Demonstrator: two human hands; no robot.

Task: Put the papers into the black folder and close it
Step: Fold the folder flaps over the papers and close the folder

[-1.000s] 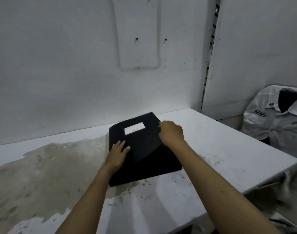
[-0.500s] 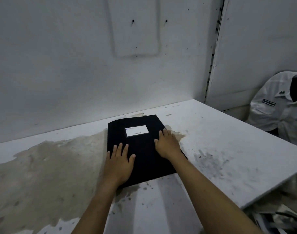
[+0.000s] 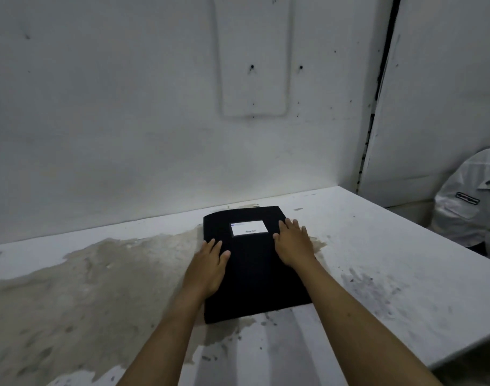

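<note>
The black folder (image 3: 252,274) lies closed and flat on the white table (image 3: 391,260), a white label (image 3: 249,228) on its cover near the far edge. My left hand (image 3: 210,267) rests palm down on the folder's left side, fingers spread. On the folder's right edge my right hand (image 3: 294,246) presses flat, fingers apart. No papers are visible; anything inside the folder is hidden by the cover.
A large brownish stain (image 3: 71,288) covers the table's left part. A white wall (image 3: 127,121) stands right behind the table. A white shirt (image 3: 472,201) hangs beyond the table's right edge.
The raised folder cover has come down flat. My right hand moved from gripping the cover's edge to lying flat on it; my left hand flattened on the left side.
</note>
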